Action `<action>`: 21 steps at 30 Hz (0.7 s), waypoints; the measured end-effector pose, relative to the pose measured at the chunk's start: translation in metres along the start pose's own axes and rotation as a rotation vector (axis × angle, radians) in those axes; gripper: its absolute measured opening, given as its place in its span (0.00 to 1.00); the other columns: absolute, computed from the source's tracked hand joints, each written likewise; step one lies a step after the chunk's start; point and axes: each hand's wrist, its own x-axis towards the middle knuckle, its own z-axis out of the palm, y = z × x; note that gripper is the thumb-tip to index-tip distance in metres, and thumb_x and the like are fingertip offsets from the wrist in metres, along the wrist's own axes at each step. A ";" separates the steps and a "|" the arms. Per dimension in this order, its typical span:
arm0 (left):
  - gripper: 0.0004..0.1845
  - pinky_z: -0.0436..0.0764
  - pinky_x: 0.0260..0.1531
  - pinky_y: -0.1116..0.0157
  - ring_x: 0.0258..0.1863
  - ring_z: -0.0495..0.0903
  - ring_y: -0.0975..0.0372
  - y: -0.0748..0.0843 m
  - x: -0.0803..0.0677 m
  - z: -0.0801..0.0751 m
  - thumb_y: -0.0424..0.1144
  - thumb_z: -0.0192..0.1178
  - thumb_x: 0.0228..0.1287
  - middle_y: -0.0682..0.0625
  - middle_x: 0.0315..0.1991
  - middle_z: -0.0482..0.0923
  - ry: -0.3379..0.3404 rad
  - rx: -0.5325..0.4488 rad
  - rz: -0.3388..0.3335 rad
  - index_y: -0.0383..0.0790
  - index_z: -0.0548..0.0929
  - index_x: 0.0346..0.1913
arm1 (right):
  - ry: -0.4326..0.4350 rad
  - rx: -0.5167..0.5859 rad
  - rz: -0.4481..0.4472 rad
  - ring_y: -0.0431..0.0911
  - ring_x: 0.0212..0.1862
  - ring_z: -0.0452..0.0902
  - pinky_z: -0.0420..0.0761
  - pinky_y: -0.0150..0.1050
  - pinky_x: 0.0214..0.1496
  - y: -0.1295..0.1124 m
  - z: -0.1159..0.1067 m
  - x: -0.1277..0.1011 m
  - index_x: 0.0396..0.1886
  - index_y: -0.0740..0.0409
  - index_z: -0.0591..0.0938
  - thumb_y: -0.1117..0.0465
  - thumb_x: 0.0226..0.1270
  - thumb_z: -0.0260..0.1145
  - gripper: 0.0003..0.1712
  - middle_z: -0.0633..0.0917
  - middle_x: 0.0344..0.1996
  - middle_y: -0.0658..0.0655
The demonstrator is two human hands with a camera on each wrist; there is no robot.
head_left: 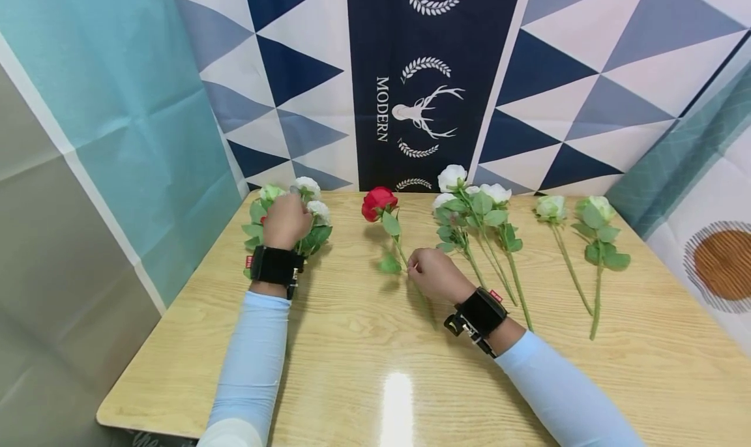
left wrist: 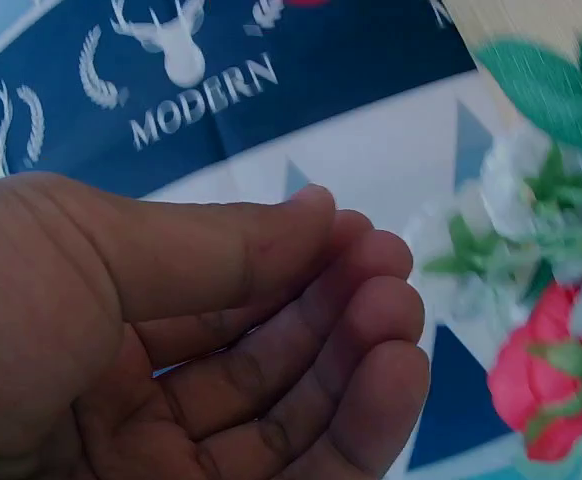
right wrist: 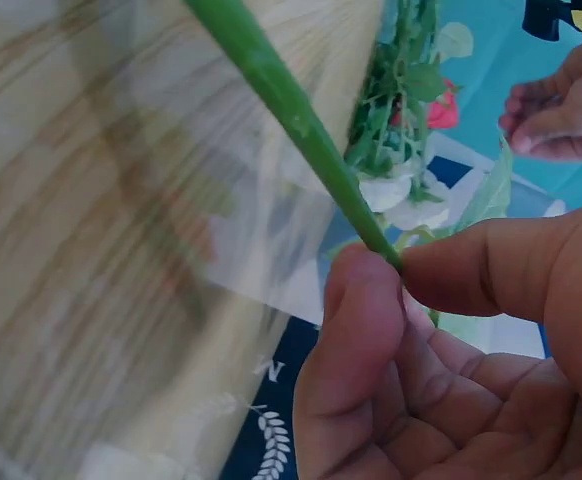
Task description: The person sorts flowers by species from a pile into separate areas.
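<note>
The wooden table point(head_left: 364, 362) was seen bare nearest the viewer, with two pale blue sleeves reaching forward over it; the right hand point(head_left: 437, 276) was placed a little past the table's middle, toward one o'clock, and the green stem point(right wrist: 301, 125) of the red rose point(head_left: 378, 202) was pinched between its thumb and forefinger, as the right wrist view showed plainly; the rose lay on the wood with its bloom pointing to twelve o'clock, just beyond the hand. At ten o'clock the left hand point(head_left: 286, 221) was laid over a small bunch of flowers point(head_left: 311, 202), white blooms with a touch of red among them; its fingers were shown together and only loosely bent in the left wrist view, and whether any stem was gripped could not be told. Toward one o'clock a cluster of white roses point(head_left: 469, 196) was laid with stems toward the viewer, and at two o'clock two pale green buds point(head_left: 575, 209) were set side by side, apart from the rest. The gathering was judged partly done: some flowers were bunched at the left, one rose was in hand, and the white and green ones were left untouched.
</note>
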 end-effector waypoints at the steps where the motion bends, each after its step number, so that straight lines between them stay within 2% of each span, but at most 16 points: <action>1: 0.28 0.52 0.18 0.64 0.16 0.45 0.63 -0.005 0.000 -0.001 0.26 0.53 0.69 0.55 0.15 0.45 0.000 -0.002 -0.013 0.45 0.57 0.12 | -0.008 -0.002 0.003 0.40 0.18 0.58 0.61 0.36 0.26 0.001 0.001 0.001 0.37 0.67 0.82 0.69 0.76 0.55 0.10 0.68 0.15 0.48; 6: 0.28 0.61 0.20 0.62 0.12 0.55 0.61 -0.018 0.003 0.000 0.33 0.60 0.72 0.53 0.13 0.50 -0.048 0.017 -0.056 0.43 0.62 0.13 | -0.027 -0.035 0.010 0.40 0.16 0.54 0.59 0.36 0.27 0.007 0.005 0.002 0.25 0.57 0.77 0.69 0.77 0.56 0.16 0.62 0.14 0.46; 9: 0.17 0.68 0.22 0.58 0.16 0.68 0.56 -0.023 0.007 0.006 0.34 0.59 0.74 0.48 0.15 0.62 -0.072 0.054 -0.095 0.37 0.74 0.22 | -0.036 -0.050 0.004 0.39 0.16 0.52 0.58 0.36 0.27 0.010 0.006 0.003 0.20 0.52 0.72 0.69 0.76 0.56 0.20 0.60 0.13 0.46; 12: 0.10 0.76 0.26 0.52 0.25 0.79 0.46 -0.026 0.009 0.011 0.32 0.55 0.74 0.37 0.26 0.77 -0.104 0.113 -0.147 0.31 0.83 0.36 | -0.047 -0.055 0.014 0.39 0.16 0.50 0.56 0.35 0.25 0.012 0.007 0.004 0.16 0.50 0.67 0.69 0.76 0.55 0.24 0.58 0.13 0.46; 14: 0.11 0.81 0.31 0.48 0.33 0.83 0.41 -0.028 0.010 0.015 0.31 0.53 0.74 0.32 0.36 0.83 -0.124 0.147 -0.177 0.30 0.85 0.42 | -0.051 -0.055 0.020 0.39 0.16 0.50 0.56 0.35 0.24 0.012 0.007 0.004 0.16 0.49 0.65 0.70 0.75 0.55 0.25 0.57 0.13 0.46; 18: 0.12 0.83 0.40 0.42 0.42 0.84 0.38 -0.030 0.013 0.022 0.31 0.54 0.71 0.29 0.47 0.83 -0.159 0.175 -0.210 0.29 0.86 0.47 | -0.047 -0.059 0.024 0.39 0.16 0.50 0.56 0.35 0.23 0.014 0.008 0.004 0.15 0.50 0.65 0.70 0.75 0.55 0.25 0.57 0.13 0.46; 21: 0.14 0.83 0.42 0.41 0.45 0.83 0.37 -0.031 0.013 0.027 0.33 0.58 0.70 0.29 0.50 0.82 -0.192 0.184 -0.220 0.29 0.85 0.52 | -0.041 -0.074 0.039 0.39 0.16 0.54 0.59 0.35 0.24 0.014 0.009 0.005 0.18 0.54 0.73 0.70 0.74 0.56 0.21 0.64 0.15 0.47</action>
